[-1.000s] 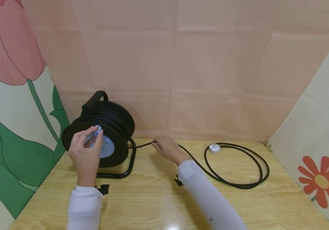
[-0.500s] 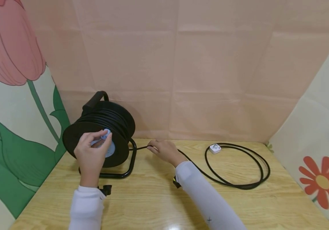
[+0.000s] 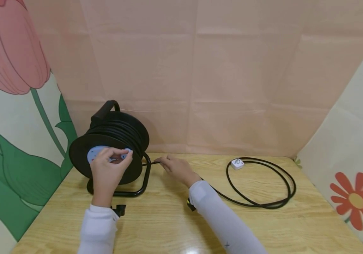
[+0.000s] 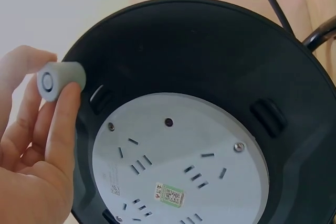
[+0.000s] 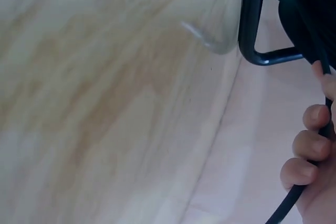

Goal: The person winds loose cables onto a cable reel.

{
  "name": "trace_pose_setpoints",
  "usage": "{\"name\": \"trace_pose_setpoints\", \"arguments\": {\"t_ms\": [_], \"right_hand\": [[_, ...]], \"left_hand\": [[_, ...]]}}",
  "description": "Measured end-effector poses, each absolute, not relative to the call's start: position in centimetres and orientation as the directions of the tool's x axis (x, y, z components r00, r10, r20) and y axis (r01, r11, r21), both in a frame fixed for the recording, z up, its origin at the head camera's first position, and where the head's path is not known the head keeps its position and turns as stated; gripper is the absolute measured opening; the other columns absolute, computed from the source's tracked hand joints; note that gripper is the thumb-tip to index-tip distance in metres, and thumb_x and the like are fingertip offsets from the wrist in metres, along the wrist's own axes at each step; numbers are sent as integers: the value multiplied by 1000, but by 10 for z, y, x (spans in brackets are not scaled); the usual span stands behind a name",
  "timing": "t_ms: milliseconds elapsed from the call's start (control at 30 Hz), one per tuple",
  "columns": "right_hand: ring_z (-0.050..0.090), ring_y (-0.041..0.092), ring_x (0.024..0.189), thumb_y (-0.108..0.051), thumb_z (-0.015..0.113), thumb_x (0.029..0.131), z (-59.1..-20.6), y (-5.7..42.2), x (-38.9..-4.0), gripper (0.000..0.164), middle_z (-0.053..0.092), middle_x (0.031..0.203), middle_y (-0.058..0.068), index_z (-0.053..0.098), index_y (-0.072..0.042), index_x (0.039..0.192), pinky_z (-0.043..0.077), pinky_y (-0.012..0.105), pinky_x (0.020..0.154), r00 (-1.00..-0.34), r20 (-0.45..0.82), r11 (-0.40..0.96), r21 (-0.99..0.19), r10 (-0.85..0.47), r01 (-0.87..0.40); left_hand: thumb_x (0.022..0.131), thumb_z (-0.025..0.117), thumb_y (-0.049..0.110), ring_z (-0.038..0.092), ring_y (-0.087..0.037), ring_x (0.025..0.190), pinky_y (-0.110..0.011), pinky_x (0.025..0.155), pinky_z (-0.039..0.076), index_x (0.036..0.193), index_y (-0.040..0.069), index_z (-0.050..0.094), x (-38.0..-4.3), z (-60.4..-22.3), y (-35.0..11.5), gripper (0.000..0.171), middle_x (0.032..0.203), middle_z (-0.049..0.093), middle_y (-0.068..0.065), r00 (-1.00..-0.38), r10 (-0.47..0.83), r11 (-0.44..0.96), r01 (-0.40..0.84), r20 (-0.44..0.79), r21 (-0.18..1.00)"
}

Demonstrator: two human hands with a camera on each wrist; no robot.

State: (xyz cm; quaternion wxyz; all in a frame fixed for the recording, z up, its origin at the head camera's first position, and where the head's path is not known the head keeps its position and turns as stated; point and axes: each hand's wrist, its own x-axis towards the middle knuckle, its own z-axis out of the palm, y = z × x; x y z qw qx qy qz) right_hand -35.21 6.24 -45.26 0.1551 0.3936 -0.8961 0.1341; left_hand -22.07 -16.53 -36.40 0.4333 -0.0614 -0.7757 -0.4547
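Clear only at the left wrist: the round end of a pale knob [image 4: 60, 80], pinched between thumb and fingers of the left hand [image 4: 39, 171]; behind it, a grey socket plate [image 4: 176, 156] with slots, screws and a small coded sticker [image 4: 169, 194]. Clear only at the right wrist: fingertips of the right hand [image 3: 178, 170], curled round black cable [image 5: 286, 205] near the tubular stand [image 3: 145, 180]. From the head camera alone: the whole reel [image 3: 81, 150], upright at left, handle [image 3: 101, 113] on top, knob toward the right of its front face.

On the drum, between two flanges: many turns of cable. From low on the reel, one run rightward through the hand, then on to a loose loop [image 3: 290, 190] at right; white plug [image 3: 237, 164] at its far left side, pins showing.

Underneath: wood-grain table [image 3: 156, 222]. At far side: creased pink sheet [image 3: 194, 70]. Left: tulip print [image 3: 13, 46]. Right: red flower print [image 3: 356, 201].
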Motion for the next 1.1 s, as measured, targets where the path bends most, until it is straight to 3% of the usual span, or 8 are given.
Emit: {"name": "trace_pose_setpoints", "arguments": {"t_ms": [67,200,400,600,833,933,1100], "right_hand": [[51,10,64,-25,54,106,-454,61,-351,29,60,83,-5,63,-30,133,44,27,52,-613,408,632,-106,-676,-768],[65,11,75,-26,55,105,-454,55,-349,29,72,93,-3,66,-28,132,54,31,62,-594,409,614,-97,-693,-783],[71,13,86,-27,55,105,-454,42,-347,21,75,98,-4,68,-20,120,57,35,73,-592,411,615,-91,-693,-783],[70,12,78,-28,54,106,-452,29,-344,17,74,89,-6,66,-19,114,56,35,63,-596,385,628,-54,-704,-777],[57,8,61,-29,49,108,-452,15,-342,17,61,72,-8,61,-18,109,48,29,54,-641,274,657,-41,-717,-753],[51,8,56,-28,47,108,-453,13,-341,19,56,67,-7,62,-18,115,45,28,51,-652,242,665,-35,-718,-746],[52,7,57,-29,46,109,-453,11,-340,27,62,72,-6,62,-21,129,47,28,52,-661,220,672,-33,-717,-740]], "left_hand": [[81,85,19,62,-9,75,-13,64,53,84,11,79,-220,-364,-165,11,85,63,1,-652,-284,573,472,703,669],[80,86,17,62,-11,72,-13,63,53,81,11,78,-219,-365,-163,10,83,64,-1,-702,-259,571,442,663,691],[79,87,19,62,-11,69,-21,62,54,80,13,78,-218,-364,-163,11,80,65,1,-762,-205,614,389,615,687],[81,85,23,60,-15,73,-31,63,51,79,15,78,-218,-365,-163,11,82,66,0,-853,-164,640,290,495,711],[84,82,23,61,-16,75,-32,63,51,79,15,77,-219,-367,-165,11,85,67,-1,-913,-99,650,242,396,720],[85,82,23,61,-16,73,-31,62,52,79,15,77,-220,-368,-165,11,84,68,0,-924,-82,656,232,372,719],[85,82,23,62,-15,71,-32,60,52,81,15,77,-220,-368,-167,10,81,69,1,-934,-67,660,222,350,718]]}}
